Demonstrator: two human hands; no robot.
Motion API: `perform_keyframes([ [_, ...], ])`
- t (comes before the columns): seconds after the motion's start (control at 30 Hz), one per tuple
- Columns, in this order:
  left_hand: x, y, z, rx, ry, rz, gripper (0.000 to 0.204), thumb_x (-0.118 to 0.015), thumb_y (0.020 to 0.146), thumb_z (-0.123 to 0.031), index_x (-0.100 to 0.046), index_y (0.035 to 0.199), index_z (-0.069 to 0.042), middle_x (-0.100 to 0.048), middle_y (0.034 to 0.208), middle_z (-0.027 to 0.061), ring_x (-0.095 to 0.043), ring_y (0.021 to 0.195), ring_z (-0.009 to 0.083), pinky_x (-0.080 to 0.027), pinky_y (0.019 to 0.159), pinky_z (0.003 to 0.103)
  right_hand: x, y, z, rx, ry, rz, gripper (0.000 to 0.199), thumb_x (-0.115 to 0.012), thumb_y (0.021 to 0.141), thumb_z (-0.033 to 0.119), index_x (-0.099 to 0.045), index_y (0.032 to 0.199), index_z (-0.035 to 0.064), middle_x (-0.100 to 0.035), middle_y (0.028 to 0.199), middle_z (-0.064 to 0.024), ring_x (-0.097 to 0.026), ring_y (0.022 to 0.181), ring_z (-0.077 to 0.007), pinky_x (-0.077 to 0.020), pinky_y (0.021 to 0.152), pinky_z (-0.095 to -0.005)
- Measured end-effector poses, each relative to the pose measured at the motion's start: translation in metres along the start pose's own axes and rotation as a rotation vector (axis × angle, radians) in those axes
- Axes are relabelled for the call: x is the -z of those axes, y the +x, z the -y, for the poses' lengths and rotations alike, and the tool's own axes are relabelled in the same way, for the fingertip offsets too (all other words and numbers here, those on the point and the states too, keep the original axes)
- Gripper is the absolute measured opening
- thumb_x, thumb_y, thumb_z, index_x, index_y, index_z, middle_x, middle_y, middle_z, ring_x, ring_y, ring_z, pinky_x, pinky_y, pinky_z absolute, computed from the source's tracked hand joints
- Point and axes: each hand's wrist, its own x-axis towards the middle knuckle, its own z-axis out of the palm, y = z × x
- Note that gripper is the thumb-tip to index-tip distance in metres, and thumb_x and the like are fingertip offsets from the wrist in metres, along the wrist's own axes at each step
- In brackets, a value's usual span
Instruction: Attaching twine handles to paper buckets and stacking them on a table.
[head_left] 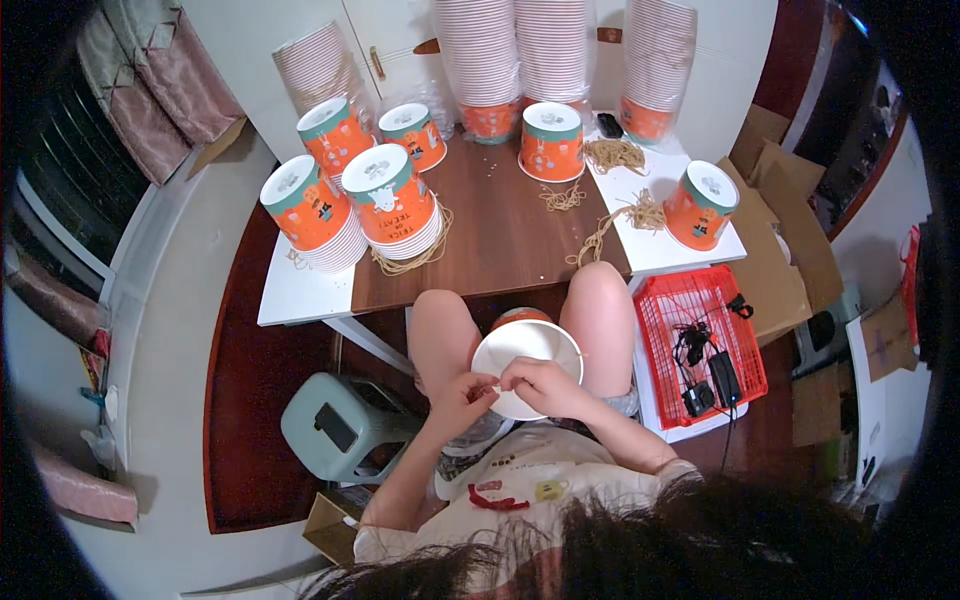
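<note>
A paper bucket (pixel 545 345), white inside with some orange showing on its outside, is held between my knees with its mouth facing up. My left hand (pixel 466 400) and my right hand (pixel 540 386) meet over its opening. The fingers of both are pinched close together; whatever lies between them is too small to make out. On the table ahead, several orange-and-green paper buckets (pixel 392 200) stand upside down, some nested in stacks. Tan cord (pixel 563 197) lies in loose bundles near them, and one loop lies around a stack's base at the left.
Tall bagged stacks of buckets (pixel 555 50) line the table's back. A red plastic basket (pixel 655 340) with black cables and adapters sits at my right. Cardboard boxes (pixel 785 215) stand beyond it. To my left is a grey-green stool (pixel 310 440) with a phone on it.
</note>
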Motion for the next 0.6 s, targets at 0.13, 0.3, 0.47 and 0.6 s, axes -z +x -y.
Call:
perform_keyframes([
  [0.13,-0.002,0.002,0.000,-0.055,0.122,0.009,0.017,-0.057,0.081,-0.008,-0.057,0.096,0.000,-0.054,0.073,0.0002,-0.047,0.061,0.0051,-0.040,0.054,0.019,0.004,0.007,0.001,0.059,0.007,0.008,0.011,-0.046,0.072,0.001,-0.056,0.077,0.0044,-0.056,0.078,-0.0093,-0.057,0.074,-0.0258,-0.0451,0.067,-0.0329],
  [0.3,0.003,-0.003,-0.024,0.095,0.145,-0.073,0.016,-0.055,0.082,-0.008,-0.057,0.097,0.000,-0.054,0.071,0.0009,-0.047,0.058,0.0057,-0.041,0.053,0.020,0.005,0.006,-0.001,0.014,-0.006,0.055,0.011,-0.047,0.072,0.004,-0.057,0.074,0.0062,-0.057,0.076,-0.0075,-0.057,0.072,-0.0258,-0.0449,0.066,-0.0338],
  [0.47,0.001,-0.002,-0.034,-0.046,0.060,-0.298,0.016,-0.051,0.084,-0.005,-0.056,0.097,0.000,-0.055,0.073,0.0032,-0.052,0.060,0.0073,-0.044,0.056,0.021,0.014,0.001,0.010,-0.059,-0.157,0.213,0.010,-0.048,0.072,0.007,-0.058,0.073,0.0082,-0.057,0.075,-0.0061,-0.057,0.071,-0.0259,-0.0449,0.064,-0.0342],
  [0.6,-0.004,-0.003,-0.025,-0.107,0.194,-0.209,0.014,-0.051,0.083,-0.003,-0.058,0.095,0.001,-0.057,0.074,0.0044,-0.055,0.061,0.0087,-0.045,0.056,0.021,0.009,0.008,0.009,0.055,-0.011,0.144,0.011,-0.047,0.072,0.006,-0.058,0.074,0.0066,-0.058,0.076,-0.0074,-0.057,0.071,-0.0263,-0.0449,0.065,-0.0341],
])
